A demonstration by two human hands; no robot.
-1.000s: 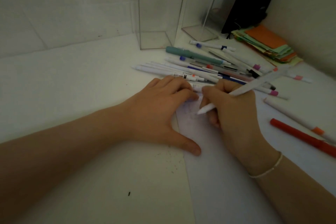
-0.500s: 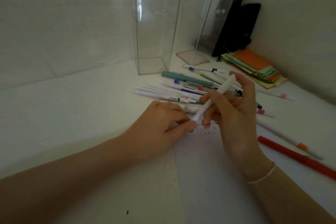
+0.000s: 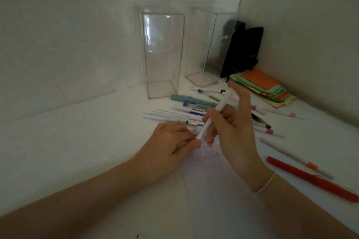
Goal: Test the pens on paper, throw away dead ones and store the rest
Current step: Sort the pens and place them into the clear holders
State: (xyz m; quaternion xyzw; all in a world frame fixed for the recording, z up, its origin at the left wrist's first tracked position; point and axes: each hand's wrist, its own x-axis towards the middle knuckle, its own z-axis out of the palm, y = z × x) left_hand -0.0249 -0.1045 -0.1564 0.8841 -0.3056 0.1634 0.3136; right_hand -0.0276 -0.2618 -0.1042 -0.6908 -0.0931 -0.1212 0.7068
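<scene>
White pen [image 3: 214, 113] held tilted in the right hand [image 3: 234, 132], fingers curled round its middle, index finger straight along the upper barrel; lower tip just above the paper [image 3: 217, 190], next to the left thumb. Left hand [image 3: 169, 143] lies palm-down at the paper's left edge, fingers bent over something pale (cannot tell whether it grips anything).

Paper runs off the bottom of the frame; faint test scribbles near its top, none legible.

Behind the hands, a loose pile of pens [image 3: 180, 114] on the counter [image 3: 77, 141], partly hidden by the right hand; a teal pen [image 3: 191, 100] at the back. One barrel bears small print, too small to read. Red pen [image 3: 310, 179] and an orange-banded white pen [image 3: 295, 156] lie right of the paper, apart from the pile.

Two clear upright boxes [image 3: 163, 54] stand against the wall corner; stacked coloured paper [image 3: 264, 87] and a dark object [image 3: 242, 50] to their right. Open counter lies to the left.
</scene>
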